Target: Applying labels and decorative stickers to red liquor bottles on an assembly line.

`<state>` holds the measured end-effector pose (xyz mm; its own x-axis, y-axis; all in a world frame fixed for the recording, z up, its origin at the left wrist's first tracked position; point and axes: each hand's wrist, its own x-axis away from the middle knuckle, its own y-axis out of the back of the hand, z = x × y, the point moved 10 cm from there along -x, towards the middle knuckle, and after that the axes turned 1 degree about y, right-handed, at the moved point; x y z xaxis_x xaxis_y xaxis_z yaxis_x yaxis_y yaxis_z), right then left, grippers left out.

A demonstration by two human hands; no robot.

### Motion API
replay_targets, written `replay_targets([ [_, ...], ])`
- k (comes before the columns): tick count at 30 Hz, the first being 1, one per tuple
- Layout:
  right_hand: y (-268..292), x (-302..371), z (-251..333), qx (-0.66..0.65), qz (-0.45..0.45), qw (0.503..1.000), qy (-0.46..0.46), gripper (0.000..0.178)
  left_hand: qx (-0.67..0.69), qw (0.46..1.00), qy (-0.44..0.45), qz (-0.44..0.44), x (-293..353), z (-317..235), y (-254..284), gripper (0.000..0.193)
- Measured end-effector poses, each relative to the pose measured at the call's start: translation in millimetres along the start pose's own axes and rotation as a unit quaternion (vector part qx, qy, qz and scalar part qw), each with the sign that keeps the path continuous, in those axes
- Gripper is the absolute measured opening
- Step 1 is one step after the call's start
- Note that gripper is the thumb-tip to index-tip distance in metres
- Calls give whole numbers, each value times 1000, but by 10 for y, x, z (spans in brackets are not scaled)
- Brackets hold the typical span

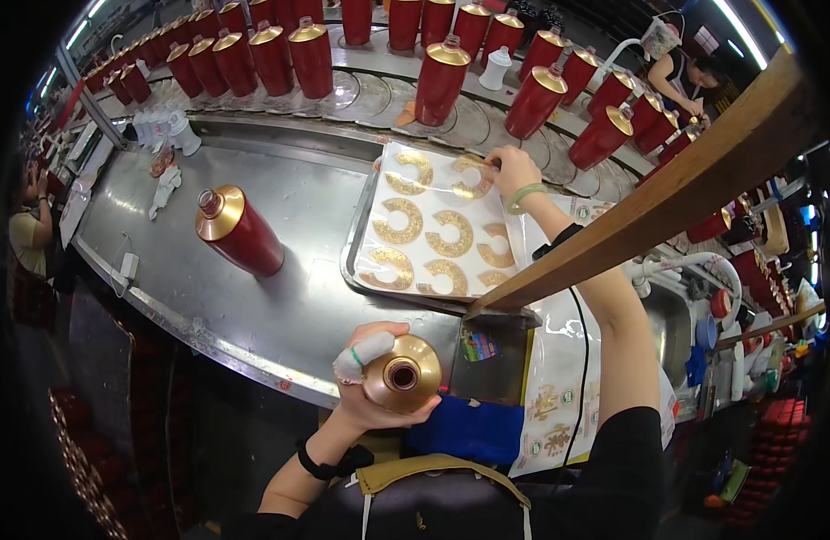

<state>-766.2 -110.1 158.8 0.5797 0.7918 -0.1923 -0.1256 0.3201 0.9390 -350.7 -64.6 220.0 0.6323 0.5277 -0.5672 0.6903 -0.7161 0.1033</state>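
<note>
My left hand [372,382] is closed round a bottle [417,353] with a gold shoulder, its open dark neck facing up at me. A white cloth cover with a green edge wraps the thumb. At the far right corner of a metal tray [350,261], my right hand [514,171] pinches the edge of a gold C-shaped decal [470,180]. Several more gold C-shaped decals [449,234] lie in rows on the white sheet there. To the left, a red bottle with a gold shoulder [244,236] stands on the metal table [154,243].
A wooden post [649,189] slants across the right side, beside my right forearm. Beyond the table, a conveyor [361,94] carries several red bottles. White cups [183,135] stand at the back left. A sink [671,319] lies to the right. Another person [689,81] works at the far right.
</note>
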Motion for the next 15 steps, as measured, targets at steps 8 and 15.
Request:
replay_targets([
  [8, 610, 301, 63, -224, -183, 953, 85, 8, -56, 998, -15, 20, 53, 38, -18, 89],
  [15, 1286, 1717, -763, -222, -99, 968, -54, 19, -40, 999, -28, -17, 126, 69, -22, 96],
])
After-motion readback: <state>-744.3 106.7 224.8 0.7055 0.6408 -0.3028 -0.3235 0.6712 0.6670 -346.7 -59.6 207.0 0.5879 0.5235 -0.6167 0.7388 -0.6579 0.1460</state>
